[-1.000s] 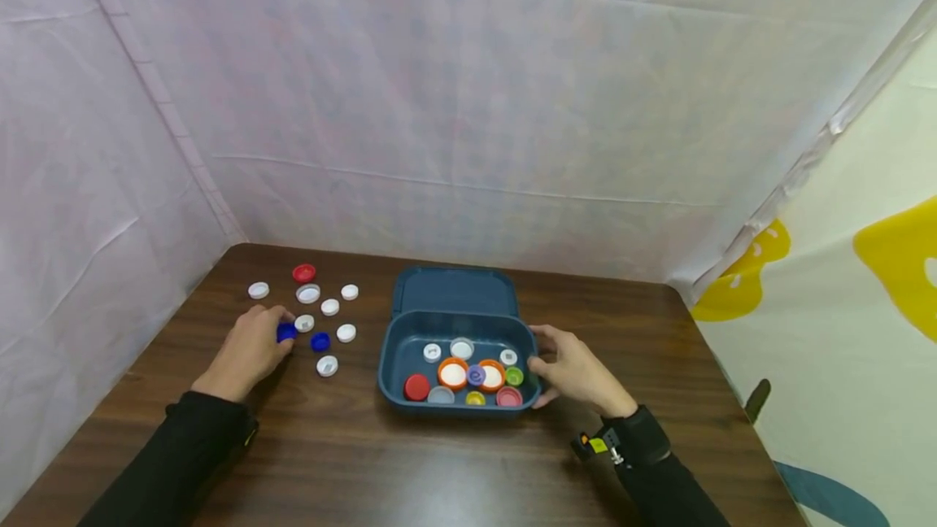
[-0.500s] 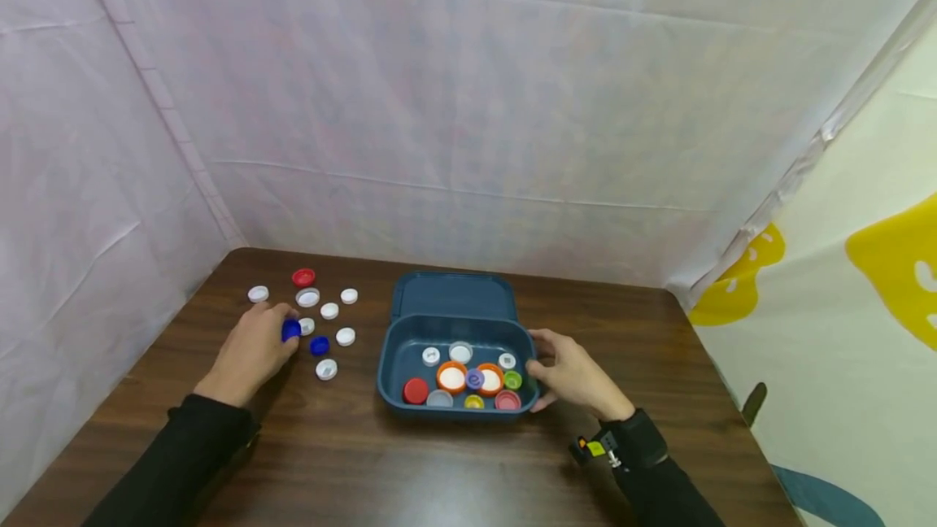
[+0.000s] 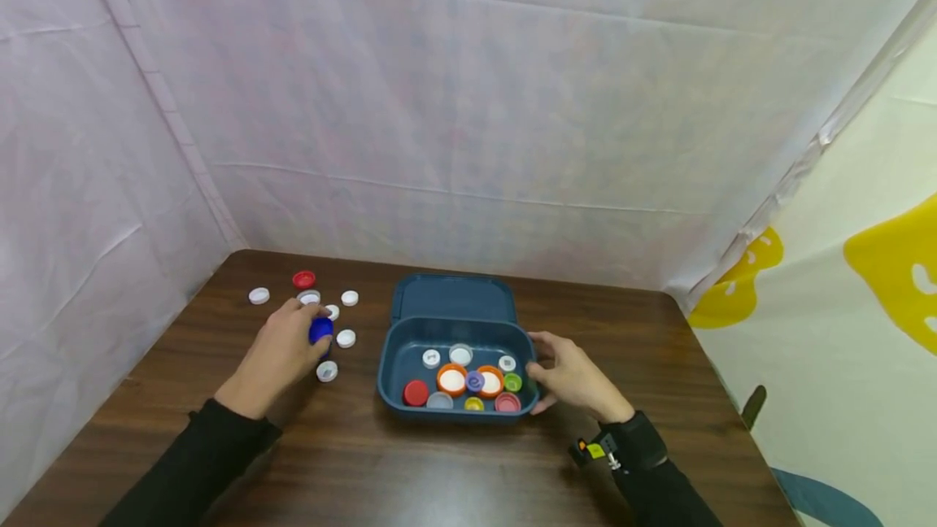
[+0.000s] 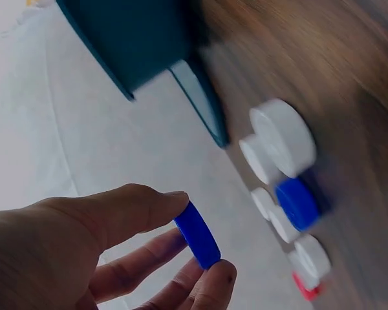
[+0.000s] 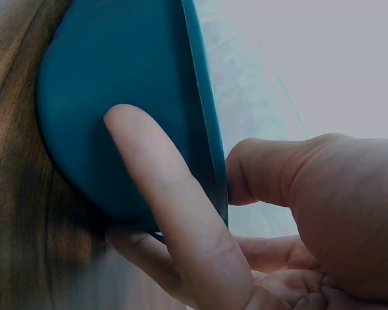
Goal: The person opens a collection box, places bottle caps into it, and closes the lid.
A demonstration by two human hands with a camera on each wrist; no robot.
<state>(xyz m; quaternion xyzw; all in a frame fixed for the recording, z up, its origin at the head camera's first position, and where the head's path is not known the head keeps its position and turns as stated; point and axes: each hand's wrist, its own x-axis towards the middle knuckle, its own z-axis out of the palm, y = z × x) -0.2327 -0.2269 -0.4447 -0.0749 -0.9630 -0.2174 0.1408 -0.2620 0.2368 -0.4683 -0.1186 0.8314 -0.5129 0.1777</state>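
Observation:
My left hand (image 3: pixel 274 352) pinches a blue bottle cap (image 4: pixel 198 236) between thumb and fingers, lifted off the table in the left wrist view. A second blue cap (image 4: pixel 297 204) lies on the table near several white caps (image 4: pixel 283 137); in the head view the hand covers part of this group. My right hand (image 3: pixel 574 372) grips the right end of a dark blue plastic box (image 3: pixel 385 360). Its thumb is at the rim and a finger (image 5: pixel 161 174) lies along the outer wall. Inside the box are several caps, among them a red one (image 3: pixel 416 393) and a purple one (image 3: pixel 474 381).
The box's lid (image 3: pixel 454 298) lies folded back behind it. Left of the box, a red cap (image 3: pixel 303 279) and white caps (image 3: pixel 346 338) are scattered on the brown wooden table (image 3: pixel 410 470). A white cloth wall (image 3: pixel 468 104) stands behind the table.
My left hand has moved right with the blue cap, passing over the other caps. The right hand has stayed on the box, which has not visibly moved.

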